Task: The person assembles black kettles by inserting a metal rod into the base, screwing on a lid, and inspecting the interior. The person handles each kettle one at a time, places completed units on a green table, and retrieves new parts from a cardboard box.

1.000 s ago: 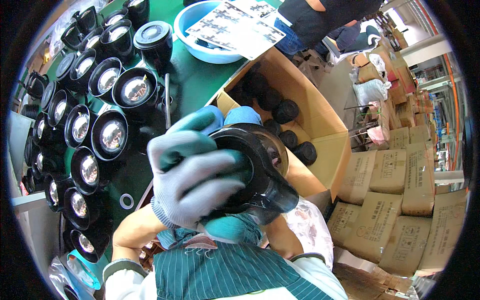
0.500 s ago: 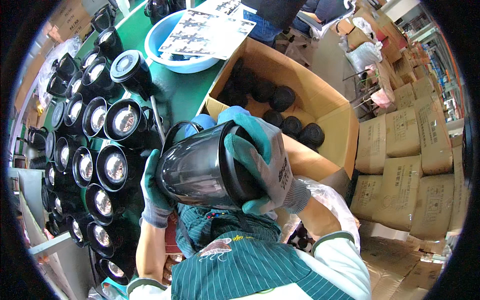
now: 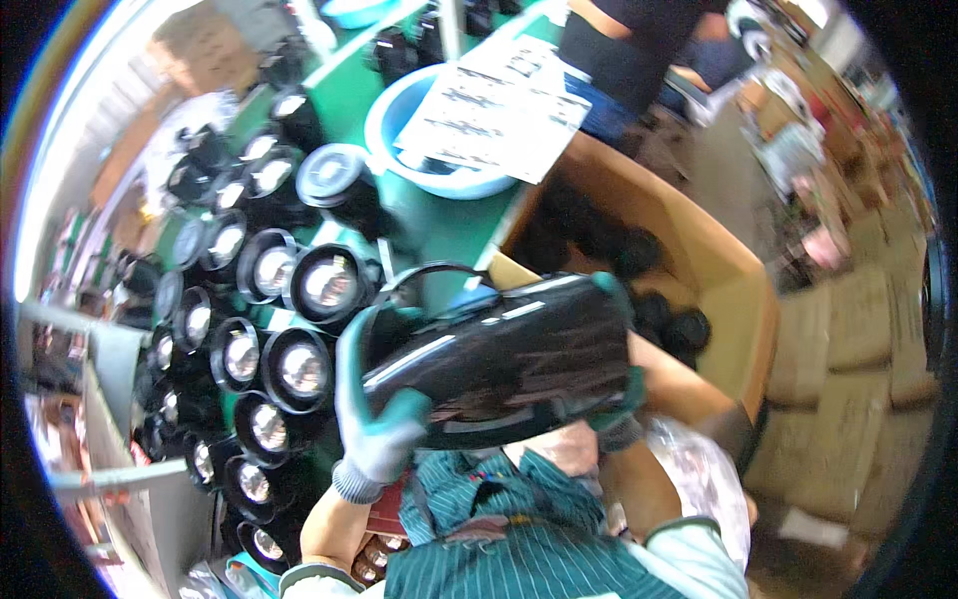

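Before my chest I hold a glossy black pot-shaped vessel [image 3: 519, 354], lying on its side and tilted up to the right; a thin loop handle sticks up from its upper left. My left hand [image 3: 384, 414], in a grey and green glove, grips the left end with thumb and fingers spread round it. The gloved right hand [image 3: 624, 399] clasps the other end, its fingers partly hidden and blurred. To the left, several similar black pots [image 3: 299, 369] with shiny metal insides stand on the green table [image 3: 454, 240].
Beyond the table's right edge, an open cardboard box [image 3: 733, 329] holds several round black parts [image 3: 639, 250]. A light blue basin [image 3: 384, 125] carries printed sheets [image 3: 499, 110]. Someone in dark clothing [image 3: 629, 50] is at the far side. Brown cartons [image 3: 848, 319] are stacked at right.
The pot has swung to a flatter, lengthwise position, with its hidden end turned away to the right. Both hands have shifted their hold on it. The whole view has moved left and blurred.
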The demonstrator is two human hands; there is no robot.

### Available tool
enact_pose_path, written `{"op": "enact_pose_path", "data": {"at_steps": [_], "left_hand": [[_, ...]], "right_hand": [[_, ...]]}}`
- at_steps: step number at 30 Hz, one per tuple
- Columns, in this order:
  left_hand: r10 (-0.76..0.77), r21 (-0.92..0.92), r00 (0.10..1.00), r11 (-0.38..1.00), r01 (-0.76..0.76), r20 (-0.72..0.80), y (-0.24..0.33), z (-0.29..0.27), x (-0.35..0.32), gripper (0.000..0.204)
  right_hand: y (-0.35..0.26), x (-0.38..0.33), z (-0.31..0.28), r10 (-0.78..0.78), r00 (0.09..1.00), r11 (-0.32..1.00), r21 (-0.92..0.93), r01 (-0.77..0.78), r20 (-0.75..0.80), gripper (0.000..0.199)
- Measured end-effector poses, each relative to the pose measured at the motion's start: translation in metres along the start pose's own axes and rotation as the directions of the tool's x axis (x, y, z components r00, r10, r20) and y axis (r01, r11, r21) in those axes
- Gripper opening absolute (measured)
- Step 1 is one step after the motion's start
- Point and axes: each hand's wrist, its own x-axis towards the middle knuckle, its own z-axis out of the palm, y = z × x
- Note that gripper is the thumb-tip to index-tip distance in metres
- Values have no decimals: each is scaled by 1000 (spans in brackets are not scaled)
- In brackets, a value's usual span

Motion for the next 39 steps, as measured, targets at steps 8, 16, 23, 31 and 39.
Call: {"op": "enact_pose_path", "data": {"at_steps": [8,16,23,31,39], "left_hand": [[221,499,935,799,-337,277,55,-60,96,137],[465,946,881,235,-224,93,19,-155,428,105],[-199,996,980,88,-11,28,-103,-234,536,99],[-133,818,959,-559,134,-248,-79,-253,557,41],[404,807,913,-560,188,67,-83,-285,544,37]], "right_hand": [[29,58,44,20,999,984,176,-27,45,58],[75,101,40,225,974,968,108,-224,11,76],[58,154,63,657,701,722,-37,-691,-277,67],[67,202,65,747,628,626,-88,-775,-216,65],[69,217,60,632,762,749,-142,-648,-143,63]]}}
